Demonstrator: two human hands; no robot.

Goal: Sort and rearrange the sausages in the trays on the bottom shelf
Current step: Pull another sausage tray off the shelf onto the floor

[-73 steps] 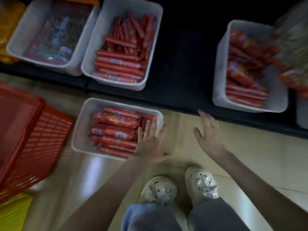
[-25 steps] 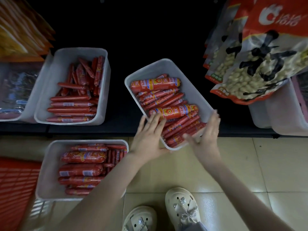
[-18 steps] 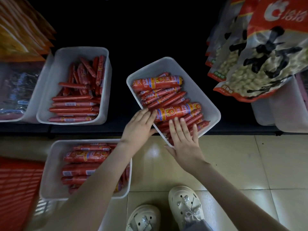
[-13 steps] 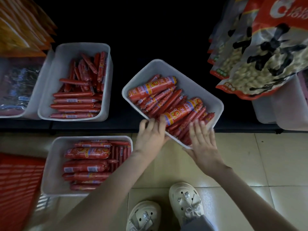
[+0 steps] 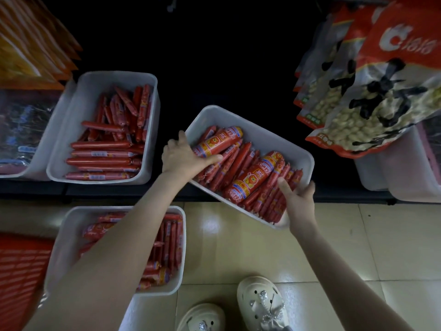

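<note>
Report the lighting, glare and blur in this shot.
Head view: the shelf recess is nearly black; the floor tiles carry soft glare; the tilted tray and its sausages are sharp; the snack bags look stretched at the wide-angle edge.

Middle tray [image 5: 274, 144]: white plastic, rectangular, skewed diagonally on the dark bottom shelf [image 5: 171, 187], near corner overhanging the floor. Left hand [image 5: 179, 156] grips its left end, right hand [image 5: 298, 199] its near right corner, thumbs inside. Contents: thin red sausages [image 5: 238, 163] packed side by side along the tray's short side, with two thick orange-labelled sausages [image 5: 217, 142] on top. Left tray [image 5: 78, 111]: square on the shelf, thin sausages crosswise at front, jumbled lengthwise at back. Floor tray [image 5: 64, 240]: below the shelf edge, mixed thick and thin, partly hidden by a forearm
</note>
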